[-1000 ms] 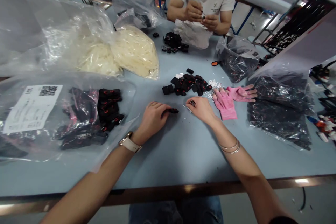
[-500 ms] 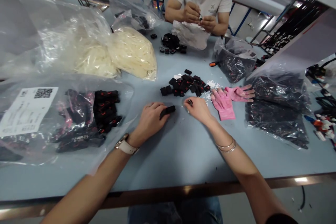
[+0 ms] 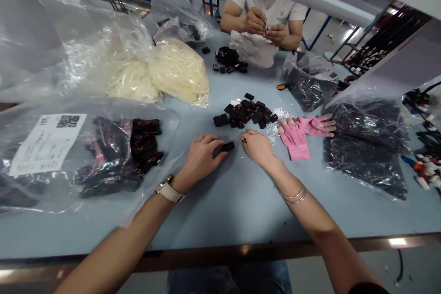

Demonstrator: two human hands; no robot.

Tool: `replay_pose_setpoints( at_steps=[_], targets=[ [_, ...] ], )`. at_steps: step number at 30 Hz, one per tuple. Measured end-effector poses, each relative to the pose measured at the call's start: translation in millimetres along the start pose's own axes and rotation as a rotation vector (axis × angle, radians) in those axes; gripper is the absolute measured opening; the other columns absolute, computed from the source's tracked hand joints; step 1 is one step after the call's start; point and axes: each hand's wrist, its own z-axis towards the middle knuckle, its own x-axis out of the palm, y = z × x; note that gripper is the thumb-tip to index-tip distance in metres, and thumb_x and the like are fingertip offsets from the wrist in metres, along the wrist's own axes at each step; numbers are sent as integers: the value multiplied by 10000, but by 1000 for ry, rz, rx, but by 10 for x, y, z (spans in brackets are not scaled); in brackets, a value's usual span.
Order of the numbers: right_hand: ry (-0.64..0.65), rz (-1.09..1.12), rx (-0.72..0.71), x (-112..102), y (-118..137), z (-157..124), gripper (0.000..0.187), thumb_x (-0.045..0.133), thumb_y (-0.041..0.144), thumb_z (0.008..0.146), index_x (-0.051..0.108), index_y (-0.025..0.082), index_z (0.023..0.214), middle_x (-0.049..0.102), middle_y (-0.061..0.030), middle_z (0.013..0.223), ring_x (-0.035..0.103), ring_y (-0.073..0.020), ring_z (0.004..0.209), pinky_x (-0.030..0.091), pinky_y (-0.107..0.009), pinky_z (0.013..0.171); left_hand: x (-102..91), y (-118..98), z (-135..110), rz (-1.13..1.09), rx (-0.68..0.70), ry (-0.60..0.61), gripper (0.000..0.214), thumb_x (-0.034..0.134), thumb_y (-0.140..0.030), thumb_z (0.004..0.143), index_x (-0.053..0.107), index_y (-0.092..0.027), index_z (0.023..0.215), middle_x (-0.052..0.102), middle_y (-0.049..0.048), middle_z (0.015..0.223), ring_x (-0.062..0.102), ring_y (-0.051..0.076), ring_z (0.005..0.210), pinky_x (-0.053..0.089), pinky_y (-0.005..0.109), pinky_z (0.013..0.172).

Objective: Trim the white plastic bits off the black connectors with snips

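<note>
Low over the table, my left hand (image 3: pixel 202 156) is closed around a black plastic connector housing (image 3: pixel 223 149), its far end sticking out toward the right. My right hand (image 3: pixel 257 146) is a short way to the right, its thumb and fingers pinched together. Something small and shiny shows at those fingertips, too small to name. Just beyond both hands lies a pile of black connector housings (image 3: pixel 250 112) with some red-orange parts. Small white pieces (image 3: pixel 272 137) are scattered at the pile's right edge, beside pink gloves (image 3: pixel 296 141).
A clear bag of black housings (image 3: pixel 103 161) lies at left, with bags of cream-coloured parts (image 3: pixel 182 71) behind it. Bags of dark parts (image 3: pixel 365 142) lie at right. Across the table (image 3: pixel 220 211), a co-worker's hands (image 3: pixel 265 27) hold a small piece near another black pile (image 3: pixel 228 57).
The whole view has shifted slightly. My right hand's fingers have turned and closed more over the small shiny piece. My left hand still grips the black housing.
</note>
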Motion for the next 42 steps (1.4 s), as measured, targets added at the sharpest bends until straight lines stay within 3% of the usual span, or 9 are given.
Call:
replay_pose_setpoints(
  at_steps=[10,14,18,22,33,42],
  targets=[
    [-8,-15,5,-41,-14,-23,238,472,176,901,703,147,949,709,-144,983,676,-232,828,453,-305,705,23,0,-8,-7,20,-21,180,580,-288,867,715,-248,979,707,73,1032,627,264,970,467,464,924],
    [-75,210,-1,-90,2,-40,211,505,193,876,709,164,921,719,-66,849,637,-173,746,418,-263,692,-14,-20,5,-47,43,6,164,572,-277,871,709,-230,949,733,67,961,645,258,911,468,459,898],
    [-63,501,-42,-119,46,-64,210,531,225,876,721,172,948,671,1,717,537,-106,600,387,-224,628,-24,-21,10,-48,30,28,165,563,-287,877,704,-226,936,747,56,901,658,249,847,455,468,905],
    [-44,666,-84,-77,89,-72,177,575,218,859,736,177,919,644,6,762,489,-87,605,384,-215,624,-12,-24,4,-25,20,40,174,555,-300,877,710,-239,930,750,53,883,665,248,836,430,490,943],
    [-5,739,-29,94,123,-10,163,628,185,842,770,207,919,506,21,723,486,-102,679,387,-236,685,-59,-98,9,-24,-24,105,164,573,-281,849,721,-229,896,749,49,817,671,245,822,351,536,1023],
    [2,735,4,107,154,-16,175,635,168,835,769,214,938,525,18,755,491,-93,665,390,-238,692,-75,-113,13,-36,-33,116,167,563,-267,838,719,-217,872,745,51,789,673,258,824,345,561,1020]
  ],
)
